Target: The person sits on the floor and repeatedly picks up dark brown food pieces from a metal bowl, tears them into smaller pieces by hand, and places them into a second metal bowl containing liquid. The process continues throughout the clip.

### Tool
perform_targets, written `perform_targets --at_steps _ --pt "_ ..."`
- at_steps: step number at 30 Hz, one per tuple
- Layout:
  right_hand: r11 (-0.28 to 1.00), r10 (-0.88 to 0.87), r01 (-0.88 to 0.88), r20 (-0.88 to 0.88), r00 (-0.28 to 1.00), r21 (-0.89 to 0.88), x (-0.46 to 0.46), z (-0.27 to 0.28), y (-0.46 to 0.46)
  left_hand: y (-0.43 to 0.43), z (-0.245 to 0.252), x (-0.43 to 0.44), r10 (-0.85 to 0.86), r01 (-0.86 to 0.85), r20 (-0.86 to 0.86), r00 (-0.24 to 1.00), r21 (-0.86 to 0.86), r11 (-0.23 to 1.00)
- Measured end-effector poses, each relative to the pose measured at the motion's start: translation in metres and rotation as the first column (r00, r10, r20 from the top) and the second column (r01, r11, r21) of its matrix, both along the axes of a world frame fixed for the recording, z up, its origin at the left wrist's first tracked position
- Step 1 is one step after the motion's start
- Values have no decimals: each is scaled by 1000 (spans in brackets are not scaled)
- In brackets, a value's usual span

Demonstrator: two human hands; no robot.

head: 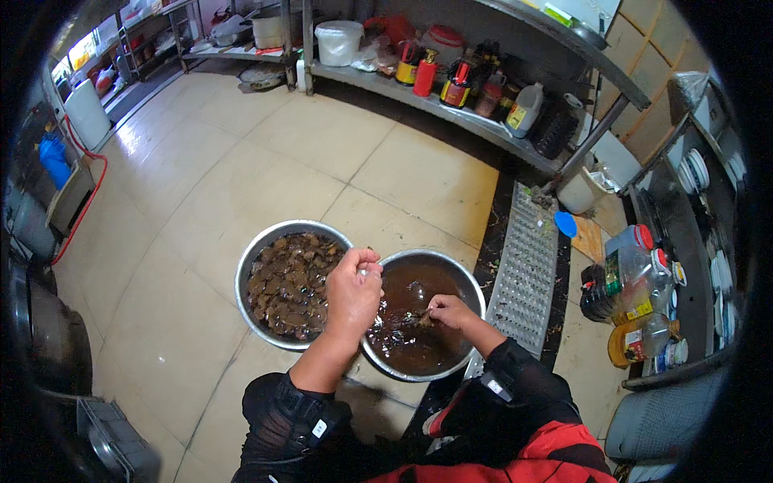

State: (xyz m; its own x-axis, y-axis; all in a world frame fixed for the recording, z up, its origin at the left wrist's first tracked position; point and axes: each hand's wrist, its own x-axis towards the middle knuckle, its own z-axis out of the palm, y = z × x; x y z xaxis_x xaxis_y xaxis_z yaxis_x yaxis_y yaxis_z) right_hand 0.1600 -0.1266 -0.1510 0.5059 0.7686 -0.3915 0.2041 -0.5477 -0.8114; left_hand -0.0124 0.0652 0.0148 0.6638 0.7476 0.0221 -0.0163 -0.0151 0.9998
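Observation:
Two round metal basins stand side by side on the tiled floor. The left basin (243, 302) is full of brown, wet pieces of food in dark liquid. Brown water with bubbles on its surface fills the right basin (480, 302). My left hand (354, 293) is raised above the gap between the basins, fingers curled together; whether anything is pinched in them is hard to tell. Over the right basin, at the water's surface, my right hand (450, 311) pinches a small brown piece (425, 319) between thumb and fingers.
A metal drain grate (524, 265) runs along the right. Plastic bottles (640, 338) stand beside a rack of dishes. Ahead is a metal shelf (386, 77) with a white bucket (339, 43) and sauce containers. A red hose (90, 199) and a grey crate (118, 444) are at the left.

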Motion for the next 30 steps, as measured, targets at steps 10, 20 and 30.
perform_targets --at_steps 10,20,30 --pt "840 -165 425 -588 792 337 -23 150 -28 -41 -15 11 -447 408 -32 894 -353 842" --pt "800 -156 397 -482 862 450 -41 166 -32 -69 -6 19 -631 663 206 748 -203 720" --pt "781 -55 393 -574 817 485 -47 177 -31 -79 -5 31 -520 508 -15 854 -190 840"
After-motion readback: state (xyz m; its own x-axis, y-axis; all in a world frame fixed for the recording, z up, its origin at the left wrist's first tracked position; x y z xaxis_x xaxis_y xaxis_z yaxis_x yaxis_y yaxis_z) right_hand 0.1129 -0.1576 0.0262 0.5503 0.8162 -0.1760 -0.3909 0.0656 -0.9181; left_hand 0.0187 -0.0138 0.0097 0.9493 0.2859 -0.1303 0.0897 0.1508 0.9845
